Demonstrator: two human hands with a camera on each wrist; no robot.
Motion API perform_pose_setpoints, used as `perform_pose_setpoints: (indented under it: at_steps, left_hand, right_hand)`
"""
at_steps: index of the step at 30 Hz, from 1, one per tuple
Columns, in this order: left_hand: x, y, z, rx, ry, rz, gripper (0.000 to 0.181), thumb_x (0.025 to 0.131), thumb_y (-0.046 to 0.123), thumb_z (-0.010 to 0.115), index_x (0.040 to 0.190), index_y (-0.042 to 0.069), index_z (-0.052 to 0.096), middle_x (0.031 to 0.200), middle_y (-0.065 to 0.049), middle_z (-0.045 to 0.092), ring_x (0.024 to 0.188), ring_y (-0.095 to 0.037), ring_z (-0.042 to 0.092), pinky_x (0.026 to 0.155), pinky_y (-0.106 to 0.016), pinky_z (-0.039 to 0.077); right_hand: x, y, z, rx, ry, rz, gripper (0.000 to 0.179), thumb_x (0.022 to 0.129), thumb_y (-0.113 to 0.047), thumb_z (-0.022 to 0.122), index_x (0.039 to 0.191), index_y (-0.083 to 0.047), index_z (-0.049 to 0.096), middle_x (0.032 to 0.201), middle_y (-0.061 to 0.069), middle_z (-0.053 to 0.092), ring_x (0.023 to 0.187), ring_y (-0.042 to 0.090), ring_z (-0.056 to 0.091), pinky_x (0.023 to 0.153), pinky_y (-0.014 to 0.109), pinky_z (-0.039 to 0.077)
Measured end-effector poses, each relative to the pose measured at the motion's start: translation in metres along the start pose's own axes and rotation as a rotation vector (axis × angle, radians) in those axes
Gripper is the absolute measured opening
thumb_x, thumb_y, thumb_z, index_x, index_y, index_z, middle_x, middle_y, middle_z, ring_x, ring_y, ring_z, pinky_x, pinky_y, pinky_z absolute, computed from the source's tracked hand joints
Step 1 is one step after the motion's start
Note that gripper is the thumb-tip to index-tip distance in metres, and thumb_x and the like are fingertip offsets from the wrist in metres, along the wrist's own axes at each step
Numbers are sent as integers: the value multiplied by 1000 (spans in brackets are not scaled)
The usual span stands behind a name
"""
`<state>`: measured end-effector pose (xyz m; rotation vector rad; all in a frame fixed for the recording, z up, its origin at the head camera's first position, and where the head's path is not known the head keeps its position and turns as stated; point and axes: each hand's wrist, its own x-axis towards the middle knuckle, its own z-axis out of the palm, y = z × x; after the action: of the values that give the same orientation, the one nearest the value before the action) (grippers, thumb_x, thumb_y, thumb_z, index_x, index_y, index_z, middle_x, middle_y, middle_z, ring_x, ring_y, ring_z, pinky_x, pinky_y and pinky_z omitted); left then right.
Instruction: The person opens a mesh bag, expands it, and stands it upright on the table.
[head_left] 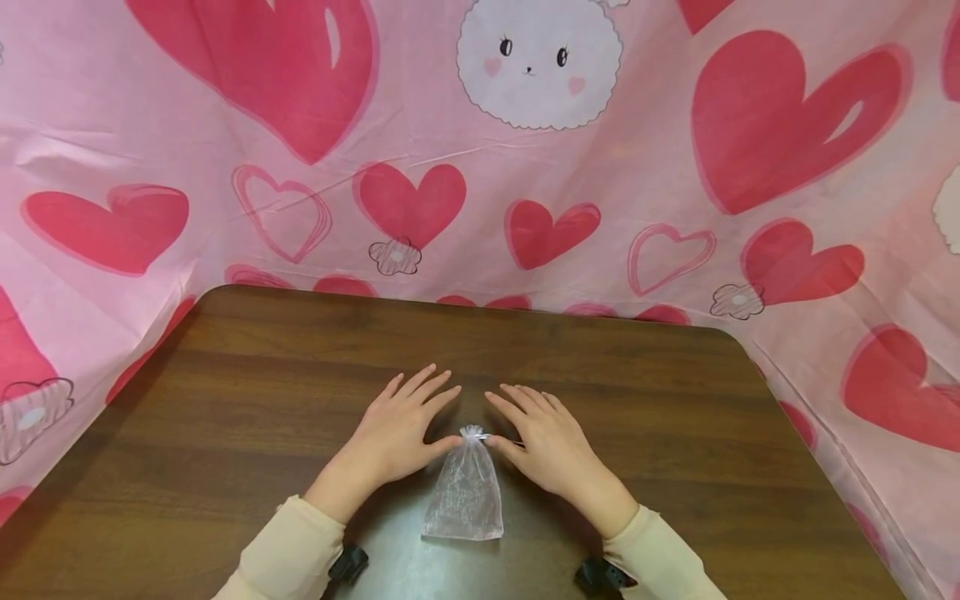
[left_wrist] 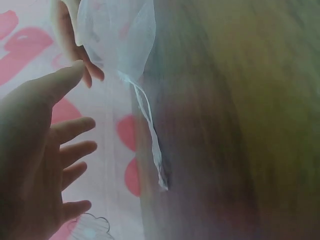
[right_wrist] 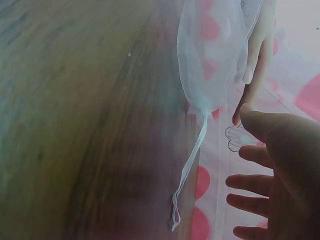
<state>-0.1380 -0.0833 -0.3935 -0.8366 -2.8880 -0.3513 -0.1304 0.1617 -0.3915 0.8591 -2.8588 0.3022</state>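
Note:
A small sheer white organza drawstring bag [head_left: 463, 496] lies flat between the two hands, its gathered neck pointing away from me. My left hand [head_left: 397, 429] is spread on the left side, thumb tip right at the neck. Opposite it, my right hand [head_left: 551, 442] has its fingers extended, thumb tip by the short ribbon at the neck's right. In the left wrist view, the drawstring ribbon [left_wrist: 151, 125] trails from the bag [left_wrist: 120, 35], beside the left hand's straight fingers [left_wrist: 75, 152]. The right wrist view shows another ribbon end [right_wrist: 189, 167] and the right hand's spread fingers [right_wrist: 250, 182].
The brown wooden table [head_left: 247, 383] has rounded far corners. Behind it and along both sides hangs a pink cloth [head_left: 637, 167] printed with red hearts. Black wrist bands [head_left: 348, 564] sit near the cuffs of the cream sleeves [head_left: 288, 550].

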Motion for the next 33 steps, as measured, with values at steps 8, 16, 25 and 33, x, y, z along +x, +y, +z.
perform_pose_setpoints:
  at_steps: [8,16,25,33]
  left_hand:
    - [3,5,3,-70,-44,-19,66,89,58,65,140,18,57,148,-1,49,145,-23,30,114,-52,24]
    - [6,7,3,-111,-90,-55,60,88,57,66,133,17,63,135,-4,59,135,-27,44,110,-53,31]
    - [6,11,9,-122,-69,-5,40,81,44,80,109,17,73,77,9,58,81,-12,54,78,-37,46]
    - [6,15,10,-156,-72,10,27,77,39,84,91,19,72,66,14,51,74,-10,52,72,-35,44]
  right_hand:
    - [3,-4,4,27,16,-40,52,93,-42,67,138,-16,59,134,6,60,125,25,53,104,50,40]
    - [6,-7,9,99,-6,-26,43,91,-37,72,126,-13,67,115,2,67,107,23,62,91,45,49]
    - [8,-16,9,175,-78,17,29,89,-30,75,111,-11,72,79,-8,57,67,7,50,59,28,43]
    - [9,-22,9,220,-104,49,17,88,-21,77,100,-13,69,71,-11,51,60,4,45,54,26,39]
